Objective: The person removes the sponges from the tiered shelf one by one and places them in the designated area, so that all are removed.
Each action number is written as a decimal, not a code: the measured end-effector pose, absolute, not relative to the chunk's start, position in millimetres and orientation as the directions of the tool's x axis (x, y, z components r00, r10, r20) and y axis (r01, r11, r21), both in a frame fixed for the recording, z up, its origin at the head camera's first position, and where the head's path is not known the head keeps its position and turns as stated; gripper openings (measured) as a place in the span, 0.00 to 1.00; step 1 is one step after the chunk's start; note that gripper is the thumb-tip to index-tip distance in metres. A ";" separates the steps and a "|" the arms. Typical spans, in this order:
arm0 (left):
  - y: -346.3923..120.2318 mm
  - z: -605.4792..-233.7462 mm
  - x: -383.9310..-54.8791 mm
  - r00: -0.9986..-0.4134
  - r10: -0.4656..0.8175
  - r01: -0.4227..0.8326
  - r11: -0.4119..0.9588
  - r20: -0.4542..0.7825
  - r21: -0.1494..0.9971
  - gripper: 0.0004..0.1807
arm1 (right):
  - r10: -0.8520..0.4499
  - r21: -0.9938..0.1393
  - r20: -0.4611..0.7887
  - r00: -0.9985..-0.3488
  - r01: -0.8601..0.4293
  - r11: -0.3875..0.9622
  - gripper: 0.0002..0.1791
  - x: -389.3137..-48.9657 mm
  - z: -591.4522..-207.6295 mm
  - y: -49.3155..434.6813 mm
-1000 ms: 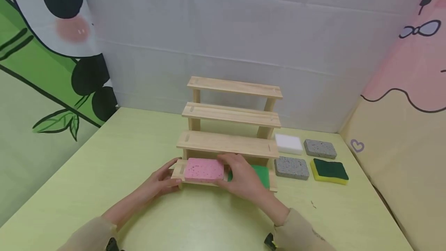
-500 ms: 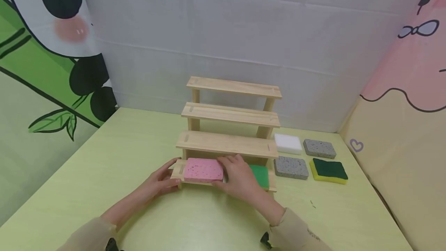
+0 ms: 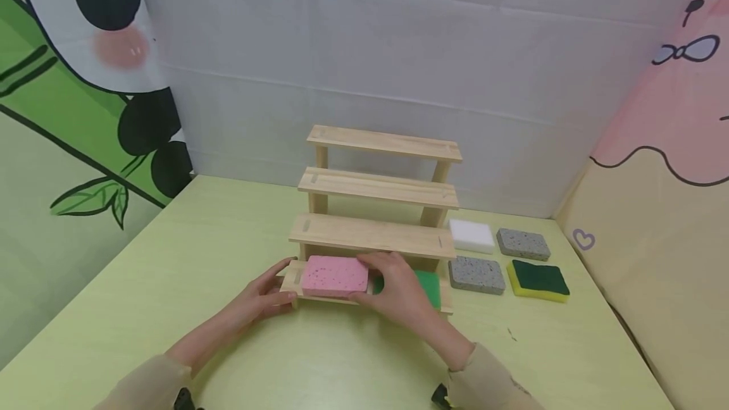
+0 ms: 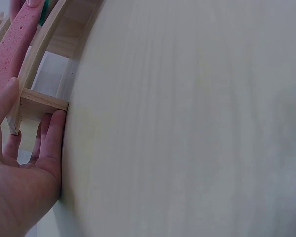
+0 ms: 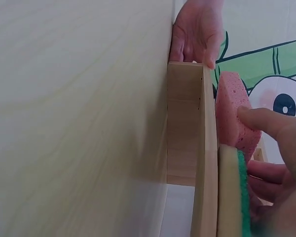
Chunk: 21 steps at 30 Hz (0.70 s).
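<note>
Pinching the right end of the pink sponge, my right hand has its thumb at the near edge and fingers at the far edge. I see that sponge on the left part of the lowest step of a 4-step wooden rack; I cannot tell whether its whole underside touches the wood. My left hand grips the rack by that step's left end, thumb at the front edge, 2 fingertips against the support below. Farther right on the same step, I have a green-topped sponge, partly hidden by my right hand. Right of the rack, on the table, lie 4 pieces: a white block, a rear gray block, a front gray block and a yellow sponge with a dark green top.
</note>
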<state>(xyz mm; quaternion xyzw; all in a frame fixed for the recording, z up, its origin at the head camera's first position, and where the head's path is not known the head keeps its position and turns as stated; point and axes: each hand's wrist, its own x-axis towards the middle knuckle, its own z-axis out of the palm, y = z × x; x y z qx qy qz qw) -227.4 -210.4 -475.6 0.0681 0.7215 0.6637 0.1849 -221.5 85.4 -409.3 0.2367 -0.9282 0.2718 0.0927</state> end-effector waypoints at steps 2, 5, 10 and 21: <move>-210.1 -476.0 -227.7 -0.922 0.345 -0.147 0.106 -0.175 0.983 0.46 | -0.384 -0.462 0.307 -0.871 -0.489 0.740 0.37 -220.6 -407.8 86.6; -210.2 -477.1 -228.5 -0.923 0.345 -0.141 0.104 -0.168 0.985 0.46 | -0.376 -0.457 0.323 -0.868 -0.491 0.742 0.38 -218.7 -405.0 88.4; -210.5 -478.7 -229.5 -0.923 0.350 -0.133 0.101 -0.161 0.986 0.46 | -0.367 -0.453 0.369 -0.854 -0.511 0.731 0.39 -213.7 -399.4 92.8; -209.3 -476.7 -229.2 -0.924 0.344 -0.141 0.095 -0.166 0.985 0.46 | -0.363 -0.540 0.361 -0.859 -0.510 0.670 0.42 -211.6 -396.8 112.0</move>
